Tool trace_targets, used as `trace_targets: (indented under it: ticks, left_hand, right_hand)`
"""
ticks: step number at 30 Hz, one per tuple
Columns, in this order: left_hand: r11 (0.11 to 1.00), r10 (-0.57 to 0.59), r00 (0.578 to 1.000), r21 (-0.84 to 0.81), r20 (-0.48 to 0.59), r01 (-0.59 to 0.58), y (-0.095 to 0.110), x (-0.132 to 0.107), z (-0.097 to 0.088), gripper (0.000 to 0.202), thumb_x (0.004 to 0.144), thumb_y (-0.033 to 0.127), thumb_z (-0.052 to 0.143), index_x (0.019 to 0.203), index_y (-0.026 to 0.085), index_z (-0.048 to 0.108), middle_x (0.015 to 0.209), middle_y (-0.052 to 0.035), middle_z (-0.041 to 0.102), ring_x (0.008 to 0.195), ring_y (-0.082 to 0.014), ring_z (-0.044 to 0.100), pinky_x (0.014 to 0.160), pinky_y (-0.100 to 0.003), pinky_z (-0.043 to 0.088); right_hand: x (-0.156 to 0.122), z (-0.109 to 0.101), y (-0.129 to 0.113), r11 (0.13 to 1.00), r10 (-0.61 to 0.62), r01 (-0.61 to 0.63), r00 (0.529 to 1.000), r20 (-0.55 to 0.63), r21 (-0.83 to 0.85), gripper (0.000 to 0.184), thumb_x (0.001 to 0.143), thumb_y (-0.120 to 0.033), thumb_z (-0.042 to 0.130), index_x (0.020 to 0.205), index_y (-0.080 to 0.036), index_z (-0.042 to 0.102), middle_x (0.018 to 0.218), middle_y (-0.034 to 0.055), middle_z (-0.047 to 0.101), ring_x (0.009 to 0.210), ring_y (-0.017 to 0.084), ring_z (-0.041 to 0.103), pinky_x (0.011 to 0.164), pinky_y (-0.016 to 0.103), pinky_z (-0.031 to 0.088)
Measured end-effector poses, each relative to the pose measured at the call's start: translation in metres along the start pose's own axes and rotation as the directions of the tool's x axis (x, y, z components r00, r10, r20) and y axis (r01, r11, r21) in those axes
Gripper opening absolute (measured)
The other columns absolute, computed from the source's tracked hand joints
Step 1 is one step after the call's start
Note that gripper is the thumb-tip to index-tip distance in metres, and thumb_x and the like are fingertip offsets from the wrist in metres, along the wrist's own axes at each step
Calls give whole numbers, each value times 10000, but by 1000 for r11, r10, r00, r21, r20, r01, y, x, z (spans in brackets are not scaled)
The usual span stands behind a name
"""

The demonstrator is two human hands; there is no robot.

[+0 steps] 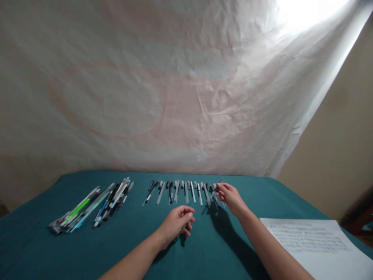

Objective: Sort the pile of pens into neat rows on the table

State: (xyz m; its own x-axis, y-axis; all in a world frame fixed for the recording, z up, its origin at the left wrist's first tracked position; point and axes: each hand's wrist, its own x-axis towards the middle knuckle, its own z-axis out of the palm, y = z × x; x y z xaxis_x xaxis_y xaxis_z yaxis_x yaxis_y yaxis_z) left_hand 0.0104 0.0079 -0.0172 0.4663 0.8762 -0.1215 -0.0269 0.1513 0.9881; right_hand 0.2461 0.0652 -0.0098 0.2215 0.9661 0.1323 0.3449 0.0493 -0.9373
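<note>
My right hand [230, 197] is at the right end of a row of pens, thumb and fingertips pinched together. It seems to grip a pen [214, 193], blurred and partly hidden by the fingers. The row holds several slim pens with clear or dark barrels, such as a white pen [199, 194] and a clear pen [160, 193], lying side by side with small caps or clips near their far ends. Closer to me, my left hand [177, 223] hovers low over the cloth with curled fingers. Something thin and greyish shows under its palm, too hidden to name.
On the left lie two bundles of pens: one with a bright green strip [79, 207], another of black, white and blue pens [115, 200]. A printed paper sheet [314, 241] rests at the right. Green cloth [131, 241] covers the table; a pale sheet [175, 97] hangs behind.
</note>
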Motion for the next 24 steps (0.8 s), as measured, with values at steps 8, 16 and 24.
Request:
trace_targets:
  ticks: [8,16,24]
  left_hand:
    - [1000,6,1000,15,1,-6,0,0,0,310,749,353,499,957,124,475,805,-53,522,578,-90,504,441,-204,443]
    - [1000,9,1000,10,-15,-9,0,0,0,335,729,382,518,945,128,491,793,-52,529,568,-100,505,443,-229,442]
    - [993,1,999,-120,-41,-6,2,-1,1,308,709,369,567,904,134,527,795,-55,582,632,-117,560,589,-269,461]
  right_hand:
    - [30,-54,52,911,-28,-46,984,-174,-410,221,702,-297,519,763,-140,661,813,113,661,805,221,590,677,266,400]
    - [25,-41,63,793,-31,-100,979,-203,-600,288,757,-403,470,855,-209,659,874,98,663,874,227,583,682,267,364]
    - [20,-43,56,793,-65,-68,978,-196,-606,308,774,-386,442,860,-176,651,870,106,657,865,216,583,708,260,374]
